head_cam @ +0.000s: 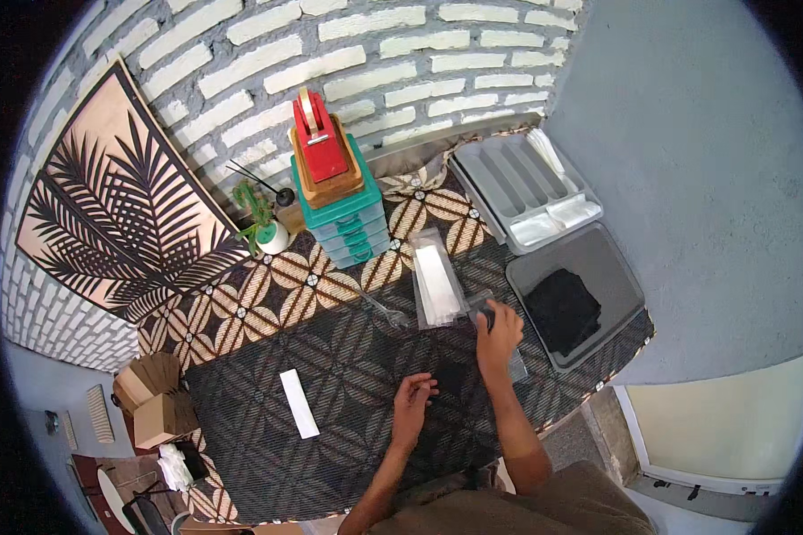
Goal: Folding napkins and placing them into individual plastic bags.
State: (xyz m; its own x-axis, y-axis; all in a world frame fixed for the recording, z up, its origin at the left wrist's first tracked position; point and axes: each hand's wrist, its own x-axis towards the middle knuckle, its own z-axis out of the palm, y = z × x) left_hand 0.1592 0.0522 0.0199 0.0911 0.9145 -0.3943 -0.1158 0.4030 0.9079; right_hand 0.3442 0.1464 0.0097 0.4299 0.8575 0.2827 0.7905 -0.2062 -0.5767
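My right hand (500,338) is over the right part of the mat, its fingers curled at a small dark item that lies on or in a clear plastic bag (518,366); whether it grips the item, I cannot tell. Nothing shows in my left hand (415,404), held over the dark mat (348,461) with its fingers loosely bent. Left of the right hand lies a clear plastic sleeve with white strips (436,284) inside. A metal spoon (389,313) rests beside the sleeve. Farther left, a single white strip (298,403) lies flat on the mat.
A grey tray (622,267) holds folded black cloth (563,311). Behind it stands a grey divided organizer (508,180) with white packets. A teal drawer unit (344,221) carries a red tape dispenser (320,144). A potted cactus (268,234) and cardboard boxes (157,414) are at left.
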